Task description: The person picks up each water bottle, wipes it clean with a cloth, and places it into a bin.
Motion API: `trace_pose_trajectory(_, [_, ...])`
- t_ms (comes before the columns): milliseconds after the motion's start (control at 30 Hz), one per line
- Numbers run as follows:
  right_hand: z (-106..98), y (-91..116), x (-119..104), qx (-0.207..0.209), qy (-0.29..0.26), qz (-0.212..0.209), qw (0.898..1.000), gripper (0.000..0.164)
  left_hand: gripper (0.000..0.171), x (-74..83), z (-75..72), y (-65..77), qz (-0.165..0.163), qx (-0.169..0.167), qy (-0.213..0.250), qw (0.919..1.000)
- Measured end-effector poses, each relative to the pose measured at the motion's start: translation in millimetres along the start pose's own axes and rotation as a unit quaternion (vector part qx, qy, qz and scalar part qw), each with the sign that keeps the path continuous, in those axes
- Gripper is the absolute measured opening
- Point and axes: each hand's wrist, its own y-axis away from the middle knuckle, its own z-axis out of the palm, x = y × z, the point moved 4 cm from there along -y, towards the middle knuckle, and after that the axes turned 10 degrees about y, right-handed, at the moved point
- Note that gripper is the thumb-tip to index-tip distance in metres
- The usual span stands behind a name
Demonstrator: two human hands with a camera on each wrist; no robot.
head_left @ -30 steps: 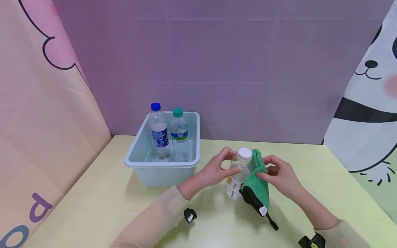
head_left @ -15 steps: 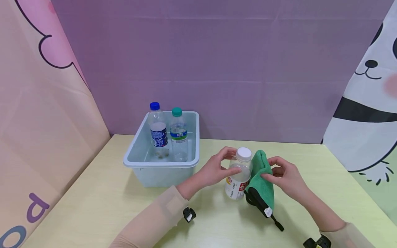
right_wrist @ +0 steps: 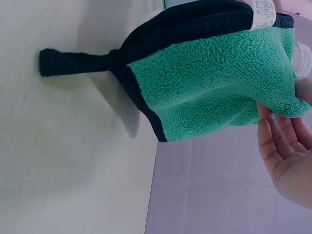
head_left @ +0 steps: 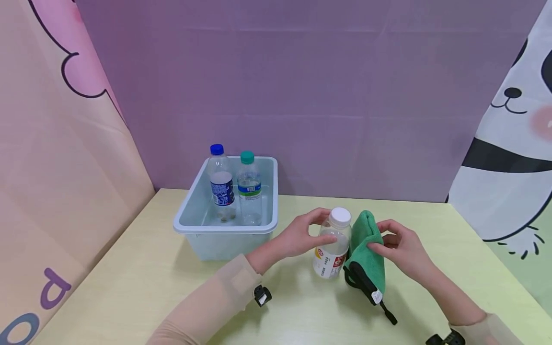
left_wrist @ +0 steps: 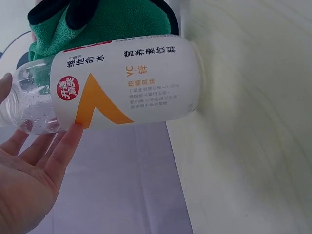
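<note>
A clear plastic bottle [head_left: 329,261] with a white cap and a white, orange and red label stands upright on the table. My left hand [head_left: 302,234] grips its upper part, fingers behind and thumb in front, as the left wrist view also shows around the bottle [left_wrist: 122,87]. Just right of it hangs a green towel [head_left: 366,244] with black edging and a black loop, folded over itself. Its upper part is pinched between the thumb and fingers of my right hand [head_left: 401,249]. In the right wrist view the towel [right_wrist: 209,78] droops close over the table.
A light blue plastic bin [head_left: 228,242] stands on the table to the left. Inside are two upright bottles, one with a blue cap [head_left: 217,149] and one with a green cap [head_left: 247,157]. A purple backdrop [head_left: 302,96] rises behind the table [head_left: 142,287].
My right hand has shifted right with the towel, drawing it away from the front of the bottle, so more of the label shows. The left hand and bottle have stayed nearly still.
</note>
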Motion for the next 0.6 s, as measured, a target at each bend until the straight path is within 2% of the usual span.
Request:
trace_pose_trajectory(267, [-5.3, -1.7, -0.3, 0.005, 0.020, -0.001, 1.000, 0.030, 0.056, 9.0, -6.8, 2.6, 0.021, 0.005, -0.020, 0.9996])
trace_pose_trajectory(600, [-8.4, -3.1, 0.3, 0.003, 0.031, -0.003, 0.999, 0.030, 0.052, 31.9, -27.9, 11.1, 0.037, 0.039, 0.023, 0.9983])
